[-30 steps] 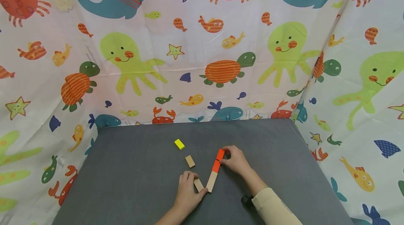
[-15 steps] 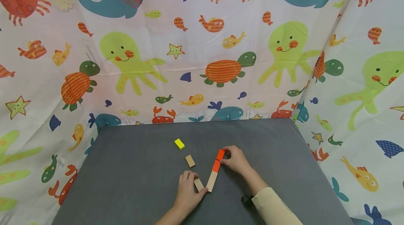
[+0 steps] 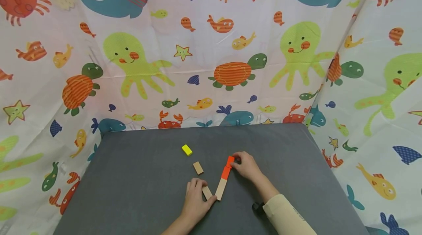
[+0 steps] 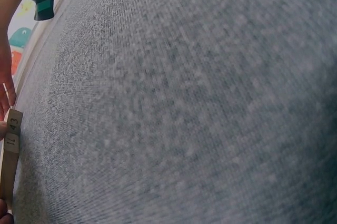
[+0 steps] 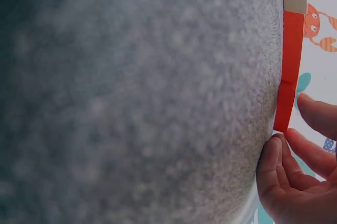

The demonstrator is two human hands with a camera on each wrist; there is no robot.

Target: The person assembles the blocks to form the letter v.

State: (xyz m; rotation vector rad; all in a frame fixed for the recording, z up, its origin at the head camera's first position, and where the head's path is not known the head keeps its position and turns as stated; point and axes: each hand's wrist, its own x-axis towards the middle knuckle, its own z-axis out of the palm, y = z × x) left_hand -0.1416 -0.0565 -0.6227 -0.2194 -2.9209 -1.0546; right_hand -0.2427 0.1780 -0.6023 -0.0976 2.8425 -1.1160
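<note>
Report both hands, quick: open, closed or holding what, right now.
Left hand: closed, holding a plain wooden block.
Right hand: closed, pinching the farther orange block.

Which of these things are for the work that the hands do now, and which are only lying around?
Seemingly in the job:
left hand, with the gripped wooden block
right hand, at the upper orange block
lower orange block
plain wood adjoining it

Apparently just lying about, perhaps spare:
yellow block
loose wooden block, beyond the left hand
</note>
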